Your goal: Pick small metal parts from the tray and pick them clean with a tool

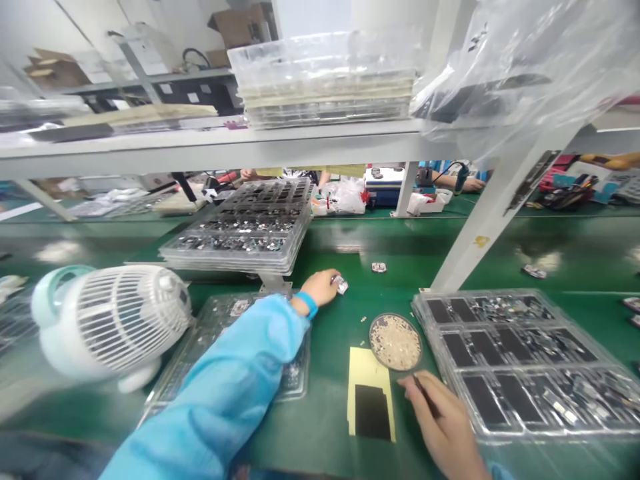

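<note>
My left hand (321, 288), in a blue sleeve with a blue wristband, reaches forward and pinches a small silvery electronic part (341, 285) above the green bench. My right hand (443, 427) is closed around thin dark tweezers (428, 395), largely hidden by the fingers. Just beyond that hand sits a round dish (396, 341) filled with tiny beige pieces. Left of it lies a yellow paper pad (361, 363) with a black rectangle (372, 412) on it. Another small part (379, 267) rests farther back on the green surface.
A clear compartment tray (520, 363) of black screens and small parts lies at right. Stacked trays (245, 227) stand back left; another tray (295, 373) lies under my left arm. A white fan (117, 320) stands at left. A shelf (320, 143) and slanted post (493, 220) cross ahead.
</note>
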`<state>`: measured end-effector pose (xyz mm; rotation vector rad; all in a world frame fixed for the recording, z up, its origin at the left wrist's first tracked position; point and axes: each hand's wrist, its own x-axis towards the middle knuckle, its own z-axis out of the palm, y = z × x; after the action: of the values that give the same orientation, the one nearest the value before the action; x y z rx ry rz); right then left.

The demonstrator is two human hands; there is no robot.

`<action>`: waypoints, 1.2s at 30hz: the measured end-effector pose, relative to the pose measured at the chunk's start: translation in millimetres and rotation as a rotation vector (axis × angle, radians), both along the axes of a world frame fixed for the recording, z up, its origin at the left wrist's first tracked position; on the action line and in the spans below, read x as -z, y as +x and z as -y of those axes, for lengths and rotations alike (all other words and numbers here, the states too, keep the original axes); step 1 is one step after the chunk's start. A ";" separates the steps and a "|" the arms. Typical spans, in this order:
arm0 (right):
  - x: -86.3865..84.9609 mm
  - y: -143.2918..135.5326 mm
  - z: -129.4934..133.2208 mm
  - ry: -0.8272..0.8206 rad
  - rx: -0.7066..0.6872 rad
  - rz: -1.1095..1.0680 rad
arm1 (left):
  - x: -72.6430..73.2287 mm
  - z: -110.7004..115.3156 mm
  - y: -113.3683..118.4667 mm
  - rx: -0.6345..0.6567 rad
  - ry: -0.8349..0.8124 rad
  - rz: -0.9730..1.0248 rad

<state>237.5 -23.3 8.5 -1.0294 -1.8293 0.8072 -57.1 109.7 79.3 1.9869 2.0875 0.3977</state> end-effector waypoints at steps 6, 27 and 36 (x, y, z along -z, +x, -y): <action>8.3 0.1 0.8 -0.009 -0.039 -0.035 | 28.4 -57.6 30.2 -0.078 0.045 -0.028; -3.6 -11.2 -15.3 -0.312 0.061 -0.288 | 32.9 79.9 44.3 0.270 -0.336 1.014; -9.9 -29.9 -32.7 0.058 -0.017 -0.104 | 57.5 103.7 44.9 0.263 -0.243 0.898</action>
<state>207.6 9.5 18.4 -0.9193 -1.7651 0.7985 -12.3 6.0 21.8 1.4912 1.2322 0.7603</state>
